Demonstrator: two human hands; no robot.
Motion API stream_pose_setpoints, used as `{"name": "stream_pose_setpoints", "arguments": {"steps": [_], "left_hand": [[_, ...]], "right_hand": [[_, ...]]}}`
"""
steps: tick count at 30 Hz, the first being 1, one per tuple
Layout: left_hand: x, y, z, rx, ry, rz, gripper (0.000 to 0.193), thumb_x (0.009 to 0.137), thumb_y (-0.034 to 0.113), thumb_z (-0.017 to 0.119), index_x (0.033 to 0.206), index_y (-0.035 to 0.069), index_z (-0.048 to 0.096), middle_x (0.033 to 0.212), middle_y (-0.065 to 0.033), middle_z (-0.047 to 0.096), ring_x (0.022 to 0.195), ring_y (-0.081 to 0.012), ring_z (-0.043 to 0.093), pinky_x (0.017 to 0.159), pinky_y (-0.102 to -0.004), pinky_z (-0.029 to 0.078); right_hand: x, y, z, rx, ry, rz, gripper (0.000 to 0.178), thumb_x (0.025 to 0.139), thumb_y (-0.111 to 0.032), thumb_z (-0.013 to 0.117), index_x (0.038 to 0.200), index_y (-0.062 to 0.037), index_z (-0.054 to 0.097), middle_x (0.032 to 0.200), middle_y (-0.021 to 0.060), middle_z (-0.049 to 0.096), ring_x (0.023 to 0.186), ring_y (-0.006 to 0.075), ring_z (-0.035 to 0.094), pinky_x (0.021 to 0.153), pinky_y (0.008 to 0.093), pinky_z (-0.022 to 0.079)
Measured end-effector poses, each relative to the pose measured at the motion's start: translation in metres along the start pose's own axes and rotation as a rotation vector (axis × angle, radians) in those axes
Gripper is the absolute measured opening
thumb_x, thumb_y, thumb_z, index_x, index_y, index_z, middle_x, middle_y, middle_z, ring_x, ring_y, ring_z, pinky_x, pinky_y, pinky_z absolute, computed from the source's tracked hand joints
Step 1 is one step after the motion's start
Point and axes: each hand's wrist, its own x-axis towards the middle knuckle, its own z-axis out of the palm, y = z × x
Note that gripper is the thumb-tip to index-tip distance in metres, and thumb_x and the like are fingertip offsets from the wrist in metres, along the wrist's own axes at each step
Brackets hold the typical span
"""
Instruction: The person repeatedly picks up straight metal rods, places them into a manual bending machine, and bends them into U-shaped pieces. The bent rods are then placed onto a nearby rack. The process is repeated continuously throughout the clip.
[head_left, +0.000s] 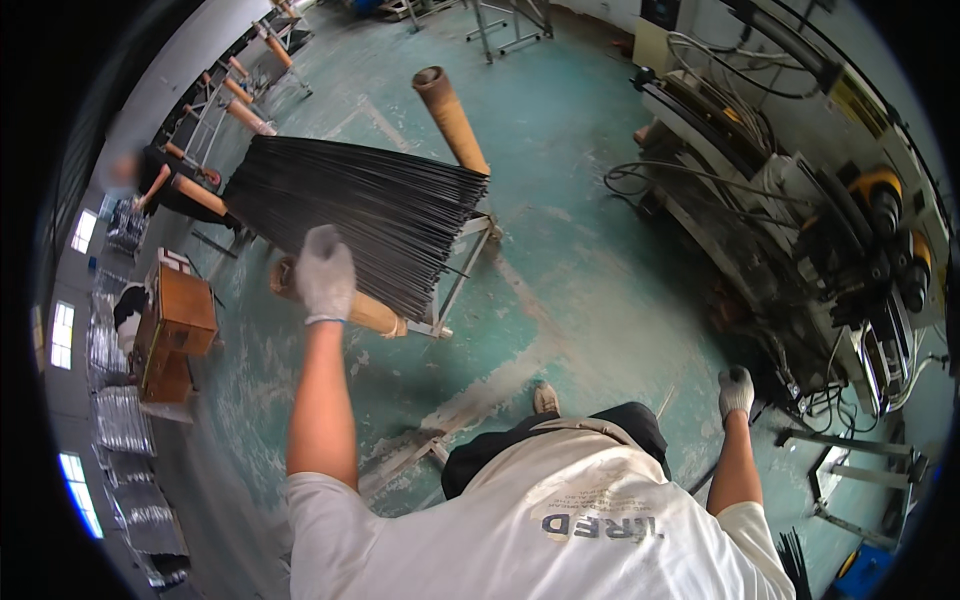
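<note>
The black rods (352,205) are projecting unevenly past the stand (461,281), so knocking their ends could send some sliding off. They are lying near the left hand (327,276), mostly rightward; the right hand (736,394) is hanging well apart, and neither is clearly showing whether it is grasping.

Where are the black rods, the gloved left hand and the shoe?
Black rods (350,200), head view: middle of the spread.
Gloved left hand (328,277), head view: middle of the glove.
Shoe (546,400), head view: its upper side.
</note>
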Motion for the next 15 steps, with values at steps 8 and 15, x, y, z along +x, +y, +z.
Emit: {"name": "stream_pose_setpoints", "arguments": {"steps": [8, 15], "left_hand": [[0.066, -0.093, -0.062, 0.904, 0.102, 0.053, 0.041, 0.095, 0.030, 0.072, 0.129, 0.008, 0.071, 0.132, -0.0173, 0.072, 0.120, -0.0410, 0.068, 0.115, -0.0546, 0.047], [0.082, -0.106, -0.039, 0.955, 0.230, 0.097, 0.038, 0.092, 0.026, 0.076, 0.125, 0.008, 0.069, 0.132, -0.0148, 0.071, 0.113, -0.0377, 0.071, 0.100, -0.0523, 0.050]], "right_hand": [[-0.005, -0.311, 0.193, -0.066, -0.296, -0.409, 0.053, 0.093, -0.024, 0.085, 0.138, -0.0023, 0.069, 0.126, 0.0188, 0.079, 0.118, 0.0320, 0.077, 0.102, 0.0409, 0.059], [-0.062, -0.525, 0.391, -0.220, -0.594, -0.767, 0.072, 0.087, -0.035, 0.088, 0.148, -0.0045, 0.062, 0.142, 0.0227, 0.070, 0.136, 0.0417, 0.064, 0.115, 0.0478, 0.052]]}}
